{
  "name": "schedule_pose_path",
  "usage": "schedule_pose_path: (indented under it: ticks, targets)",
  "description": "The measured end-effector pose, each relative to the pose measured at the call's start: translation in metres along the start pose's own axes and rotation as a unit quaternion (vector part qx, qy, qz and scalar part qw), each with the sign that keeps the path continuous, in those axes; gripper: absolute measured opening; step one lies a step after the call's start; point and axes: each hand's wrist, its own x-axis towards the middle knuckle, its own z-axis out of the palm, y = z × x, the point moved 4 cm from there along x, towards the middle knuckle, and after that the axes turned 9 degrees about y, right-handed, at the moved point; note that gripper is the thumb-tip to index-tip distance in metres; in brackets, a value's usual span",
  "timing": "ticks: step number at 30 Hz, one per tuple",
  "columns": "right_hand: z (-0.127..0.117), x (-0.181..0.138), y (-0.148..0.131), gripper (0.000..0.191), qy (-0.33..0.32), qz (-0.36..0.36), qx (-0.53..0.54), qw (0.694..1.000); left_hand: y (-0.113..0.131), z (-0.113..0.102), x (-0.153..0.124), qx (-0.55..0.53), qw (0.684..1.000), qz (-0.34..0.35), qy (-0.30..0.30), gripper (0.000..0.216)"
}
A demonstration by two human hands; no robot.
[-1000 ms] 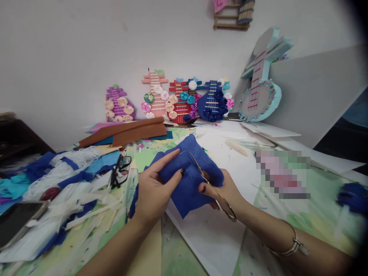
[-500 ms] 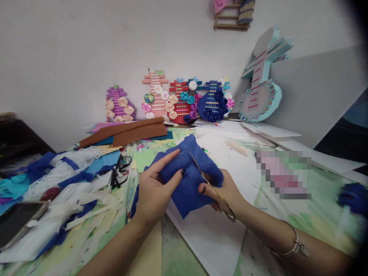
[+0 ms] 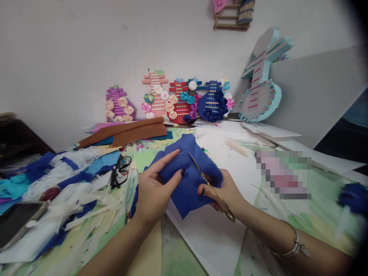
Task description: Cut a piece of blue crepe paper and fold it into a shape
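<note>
My left hand [image 3: 153,189] pinches the left side of a blue piece of crepe-like fabric [image 3: 188,188], thumb on top and fingers stretched along its upper edge. My right hand [image 3: 227,191] grips gold scissors [image 3: 211,188] by the handles. Their blades lie across the blue piece, tips pointing up and left near my left index finger. A bracelet [image 3: 293,245] sits on my right wrist. The blue piece is held just above a white sheet [image 3: 218,234] on the table.
Blue and white scraps [image 3: 66,180], black glasses [image 3: 120,168] and a phone [image 3: 17,220] lie at left. Brown strips [image 3: 126,132] and several small decorated guitar models [image 3: 178,101] stand by the wall. A large pale-blue guitar model [image 3: 263,84] leans at right.
The scissors and my right hand have shifted very slightly; the blue piece's upper edge has lifted a little. My left hand has stayed put.
</note>
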Motion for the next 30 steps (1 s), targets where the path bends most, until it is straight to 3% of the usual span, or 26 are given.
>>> schedule_pose_path:
  ticks: [22, 30]
  targets:
    - [-0.0036, -0.0037, -0.0029, 0.050, 0.012, 0.010, -0.070, 0.997, -0.0024, 0.0020, -0.0015, 0.008, 1.000, -0.009, -0.017, 0.046]
    - [-0.0040, -0.0013, 0.0010, 0.048, 0.010, 0.003, -0.048, 0.999, -0.0017, 0.0014, -0.0024, 0.018, 1.000, 0.004, -0.015, 0.043]
